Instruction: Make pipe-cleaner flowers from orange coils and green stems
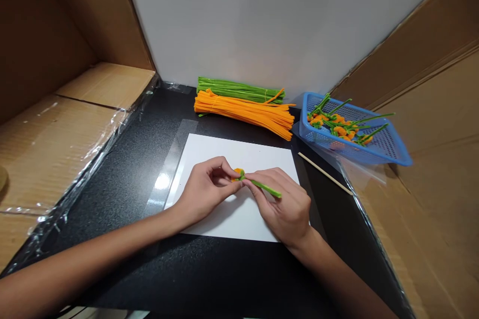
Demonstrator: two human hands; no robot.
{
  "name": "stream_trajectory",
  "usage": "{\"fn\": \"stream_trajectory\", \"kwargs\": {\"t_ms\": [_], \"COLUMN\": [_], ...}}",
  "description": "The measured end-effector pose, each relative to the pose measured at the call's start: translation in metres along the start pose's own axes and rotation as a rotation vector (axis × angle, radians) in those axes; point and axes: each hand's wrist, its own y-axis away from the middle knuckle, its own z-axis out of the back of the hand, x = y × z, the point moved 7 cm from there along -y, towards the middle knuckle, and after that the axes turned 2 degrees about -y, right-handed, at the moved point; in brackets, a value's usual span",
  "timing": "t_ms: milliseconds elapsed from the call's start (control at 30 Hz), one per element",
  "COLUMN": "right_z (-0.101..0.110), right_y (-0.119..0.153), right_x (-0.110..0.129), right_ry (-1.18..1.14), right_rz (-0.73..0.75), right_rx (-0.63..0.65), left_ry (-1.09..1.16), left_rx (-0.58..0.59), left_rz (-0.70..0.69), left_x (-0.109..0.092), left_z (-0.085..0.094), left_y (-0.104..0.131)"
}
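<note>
Over the white sheet (239, 149), both hands meet at a small pipe cleaner flower (237, 173) with an orange head and a green stem (267, 189). My left hand (207, 184) pinches the orange head between thumb and fingers, which partly hide it. Thumb and forefinger of my right hand (282, 202) close on the green pipe cleaner just below the head. The stem's free end slants out to the right across the right hand's fingers.
A bundle of orange pipe cleaners (243, 112) lies before a green bundle (239, 88) by the back wall. At right, a blue basket (389, 144) holds several orange-and-green flowers (340, 130). A thin wooden stick (325, 173) lies beside the sheet. Cardboard walls flank the black table (130, 184).
</note>
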Motion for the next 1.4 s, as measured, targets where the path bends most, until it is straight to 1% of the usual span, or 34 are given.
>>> {"fn": "stream_trajectory", "kwargs": {"t_ms": [100, 200, 267, 333, 400, 500, 533, 567, 633, 733, 800, 833, 900, 1000, 1067, 1100, 1200, 1267, 1400], "right_z": [-0.001, 0.000, 0.000, 0.000, 0.000, 0.001, 0.002, 0.002, 0.003, 0.004, 0.003, 0.003, 0.002, 0.001, 0.000, -0.001, -0.005, -0.009, -0.015], "right_y": [0.002, 0.003, 0.003, 0.003, 0.001, 0.001, 0.001, 0.001, 0.001, 0.003, 0.004, 0.005, 0.005, 0.004, 0.004, 0.004, 0.008, 0.011, 0.014], "right_x": [0.010, 0.016, 0.020, 0.022, 0.017, 0.002, -0.001, -0.001, 0.002, 0.011, 0.016, 0.018, 0.021, 0.021, 0.020, 0.021, 0.029, 0.034, 0.036], "right_ry": [0.103, 0.154, 0.175, 0.177, 0.124, 0.026, 0.012, 0.006, 0.000, 0.023, 0.069, 0.095, 0.135, 0.130, 0.133, 0.152, 0.255, 0.300, 0.327], "right_rz": [0.051, 0.062, 0.086, 0.112, 0.040, -0.175, -0.210, -0.213, -0.150, 0.008, 0.102, 0.141, 0.197, 0.186, 0.166, 0.180, 0.301, 0.377, 0.431], "right_rx": [0.003, -0.007, -0.011, -0.021, -0.036, -0.057, -0.060, -0.060, -0.047, -0.003, 0.031, 0.044, 0.057, 0.060, 0.064, 0.062, 0.049, 0.039, 0.040], "left_ry": [-0.082, -0.168, -0.166, -0.126, -0.099, -0.138, -0.154, -0.154, -0.098, 0.053, 0.095, 0.087, 0.028, -0.090, -0.155, -0.183, -0.233, -0.222, -0.194], "left_rx": [-0.070, -0.132, -0.148, -0.153, -0.149, -0.130, -0.115, -0.095, -0.051, 0.059, 0.123, 0.139, 0.124, 0.091, 0.059, 0.038, -0.024, -0.040, -0.050], "left_rz": [-0.144, -0.265, -0.264, -0.213, -0.199, -0.304, -0.332, -0.334, -0.259, -0.068, -0.005, -0.005, -0.054, -0.155, -0.197, -0.210, -0.204, -0.175, -0.134], "left_x": [-0.008, -0.017, -0.018, -0.014, -0.011, -0.016, -0.018, -0.018, -0.013, -0.003, 0.000, 0.000, -0.003, -0.006, -0.006, -0.006, -0.004, -0.001, 0.004], "left_z": [0.000, -0.001, -0.001, -0.001, 0.000, 0.001, 0.000, 0.000, -0.001, -0.006, -0.011, -0.012, -0.011, -0.010, -0.010, -0.009, -0.007, -0.006, -0.004], "left_y": [0.005, 0.011, 0.013, 0.013, 0.012, 0.013, 0.013, 0.012, 0.010, 0.005, 0.004, 0.004, 0.004, 0.006, 0.008, 0.009, 0.010, 0.009, 0.008]}}
